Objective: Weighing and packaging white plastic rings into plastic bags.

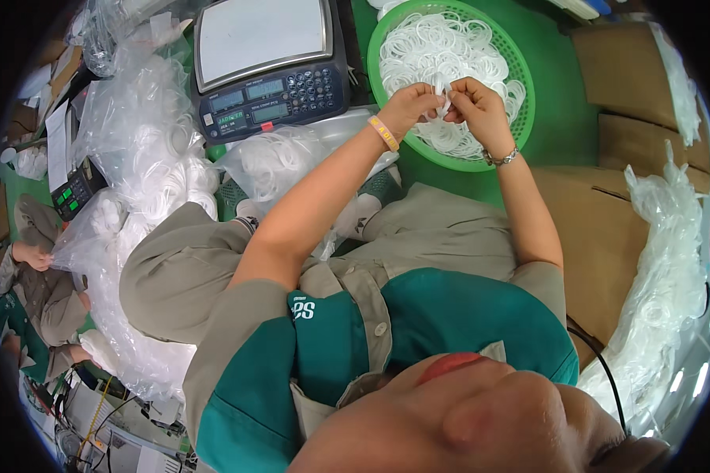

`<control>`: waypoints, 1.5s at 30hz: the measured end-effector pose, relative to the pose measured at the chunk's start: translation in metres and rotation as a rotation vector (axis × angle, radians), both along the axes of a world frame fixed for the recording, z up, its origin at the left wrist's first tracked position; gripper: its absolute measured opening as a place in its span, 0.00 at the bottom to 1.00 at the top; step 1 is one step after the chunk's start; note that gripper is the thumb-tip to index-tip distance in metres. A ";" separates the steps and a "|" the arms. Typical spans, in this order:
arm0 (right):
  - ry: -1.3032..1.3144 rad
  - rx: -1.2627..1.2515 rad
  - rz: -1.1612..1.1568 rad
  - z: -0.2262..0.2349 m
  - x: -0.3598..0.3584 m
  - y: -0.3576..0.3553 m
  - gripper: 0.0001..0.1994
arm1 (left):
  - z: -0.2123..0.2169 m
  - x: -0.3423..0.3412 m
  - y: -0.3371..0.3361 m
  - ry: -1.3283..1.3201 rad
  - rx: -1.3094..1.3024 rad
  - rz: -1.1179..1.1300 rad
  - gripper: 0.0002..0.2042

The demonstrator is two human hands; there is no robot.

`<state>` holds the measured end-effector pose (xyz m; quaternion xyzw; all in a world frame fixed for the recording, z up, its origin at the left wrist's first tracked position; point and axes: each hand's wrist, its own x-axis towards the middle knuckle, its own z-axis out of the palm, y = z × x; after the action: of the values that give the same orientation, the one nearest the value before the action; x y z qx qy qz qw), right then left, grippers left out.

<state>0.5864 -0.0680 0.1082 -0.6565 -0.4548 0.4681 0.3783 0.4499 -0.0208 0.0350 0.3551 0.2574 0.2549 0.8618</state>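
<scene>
My left hand (416,106), below a yellow wristband, and my right hand (479,109), below a metal bracelet, meet over a green plastic basket (526,55). Fingertips of both are pinched around a few thin white rings (440,82); exactly how many is too small to tell. Beneath them, the basket is heaped with loose white rings (434,49). A clear plastic bag (272,162) with more white rings lies in front of my legs, left of the basket.
A counting scale (268,75) with a flat metal pan stands left of the basket. Large clear bags of rings (154,158) pile up at the left, near a co-worker's hand (32,255). Cardboard boxes (583,229) and another filled bag (666,276) are at the right.
</scene>
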 end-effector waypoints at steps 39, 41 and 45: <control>0.038 -0.070 -0.128 -0.012 0.036 0.003 0.06 | 0.008 -0.016 0.016 0.181 0.128 0.152 0.11; 0.034 -0.081 -0.168 -0.009 0.040 0.003 0.06 | 0.015 -0.010 0.019 0.381 0.310 0.003 0.17; 0.071 -0.083 -0.177 -0.014 0.046 0.000 0.07 | 0.008 0.004 0.021 0.402 0.216 0.132 0.22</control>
<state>0.6322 -0.0678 0.0941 -0.6920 -0.3616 0.4744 0.4066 0.4536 0.0005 0.0433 0.4712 0.4179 0.2607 0.7317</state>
